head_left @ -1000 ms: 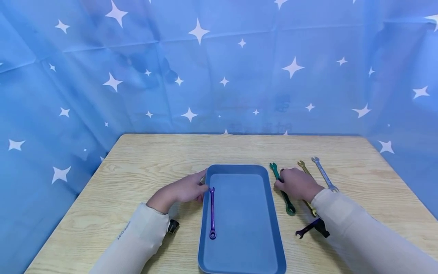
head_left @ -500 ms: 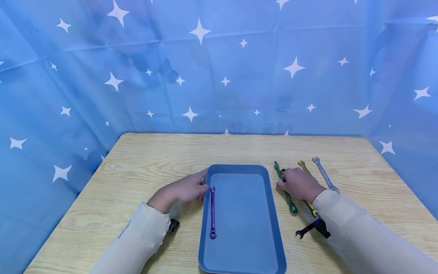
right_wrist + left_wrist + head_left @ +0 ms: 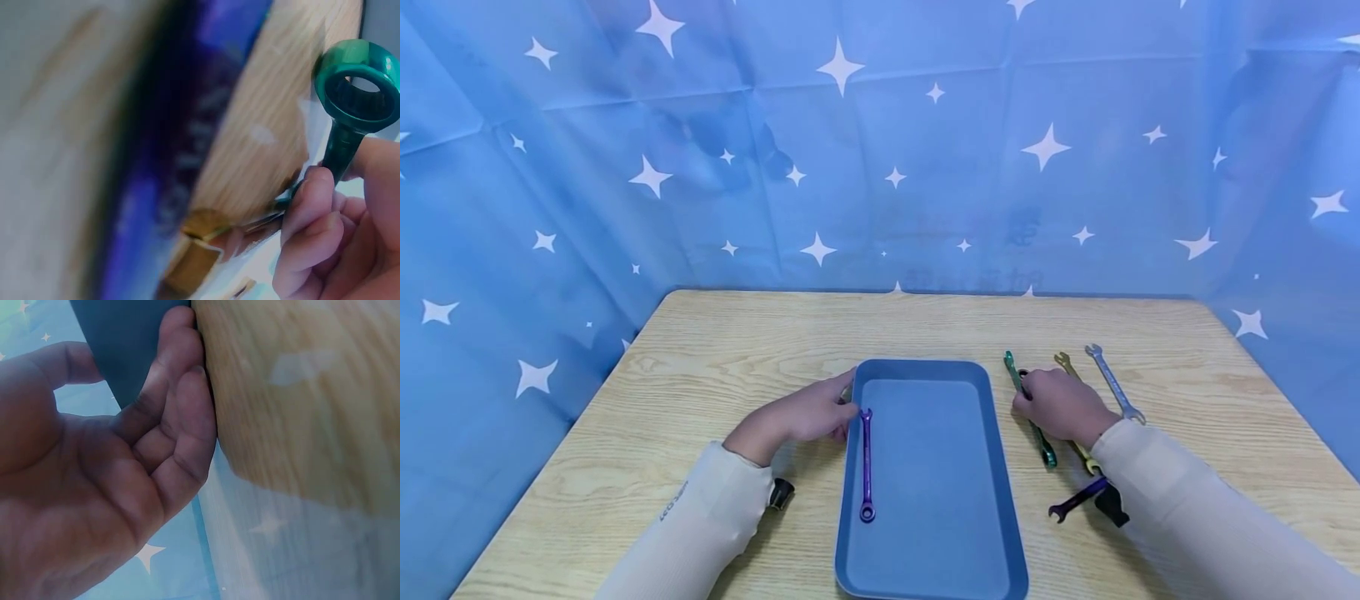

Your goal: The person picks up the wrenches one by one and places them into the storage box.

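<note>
In the head view a blue tray (image 3: 934, 483) lies on the table with a purple wrench (image 3: 867, 467) along its left side. My left hand (image 3: 805, 411) grips the tray's left wall. Thumb over the rim and fingers against the outside show in the left wrist view, beside the tray wall (image 3: 122, 344). Right of the tray, my right hand (image 3: 1063, 406) pinches a green combination wrench (image 3: 1042, 442) around its middle. Its ring end (image 3: 359, 84) stands out past the thumb and fingers in the right wrist view. The hand hides the wrench's middle part.
Beside and partly under the right hand lie a yellow-gold wrench (image 3: 1066, 361) and a silver-blue wrench (image 3: 1112, 382). A dark purple wrench (image 3: 1077, 500) sits close to the right sleeve. A blue star-patterned curtain (image 3: 880, 150) hangs behind the wooden table (image 3: 737, 333).
The green wrench has turned from lying flat onto its edge in my right hand and shifted slightly right. My left hand and the tray stay in place.
</note>
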Tool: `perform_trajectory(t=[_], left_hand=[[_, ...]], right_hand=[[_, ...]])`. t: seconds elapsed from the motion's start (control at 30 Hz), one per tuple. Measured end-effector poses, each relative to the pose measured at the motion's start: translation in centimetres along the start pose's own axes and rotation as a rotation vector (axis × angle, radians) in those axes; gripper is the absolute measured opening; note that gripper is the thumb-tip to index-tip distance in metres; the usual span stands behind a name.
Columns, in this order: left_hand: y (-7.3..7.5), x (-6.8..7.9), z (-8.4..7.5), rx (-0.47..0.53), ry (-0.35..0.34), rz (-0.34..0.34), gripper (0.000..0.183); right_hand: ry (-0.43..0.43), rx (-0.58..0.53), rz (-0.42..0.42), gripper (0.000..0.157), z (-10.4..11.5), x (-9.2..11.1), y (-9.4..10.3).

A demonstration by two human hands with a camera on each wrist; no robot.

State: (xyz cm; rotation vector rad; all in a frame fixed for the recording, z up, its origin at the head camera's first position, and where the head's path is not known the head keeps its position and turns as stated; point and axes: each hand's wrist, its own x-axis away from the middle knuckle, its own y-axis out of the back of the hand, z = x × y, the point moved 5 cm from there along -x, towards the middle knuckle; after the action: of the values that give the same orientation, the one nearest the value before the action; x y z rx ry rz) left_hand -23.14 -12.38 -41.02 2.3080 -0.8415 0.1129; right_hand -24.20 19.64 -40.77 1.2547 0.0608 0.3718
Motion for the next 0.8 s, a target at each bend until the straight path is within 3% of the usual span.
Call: perform_trajectory(t=[0.4, 0.8], left_hand=[[0.0, -0.2, 0.1, -0.019, -0.007, -0.002, 0.068], [0.1, 0.0, 0.0, -0.017, -0.002, -0.017, 0.068]], right_hand=[[0.013, -0.023, -0.051, 0.042, -0.3, 0.8, 0.3], [0.054, -0.089, -0.077, 0.041, 1.0, 1.4, 1.4]])
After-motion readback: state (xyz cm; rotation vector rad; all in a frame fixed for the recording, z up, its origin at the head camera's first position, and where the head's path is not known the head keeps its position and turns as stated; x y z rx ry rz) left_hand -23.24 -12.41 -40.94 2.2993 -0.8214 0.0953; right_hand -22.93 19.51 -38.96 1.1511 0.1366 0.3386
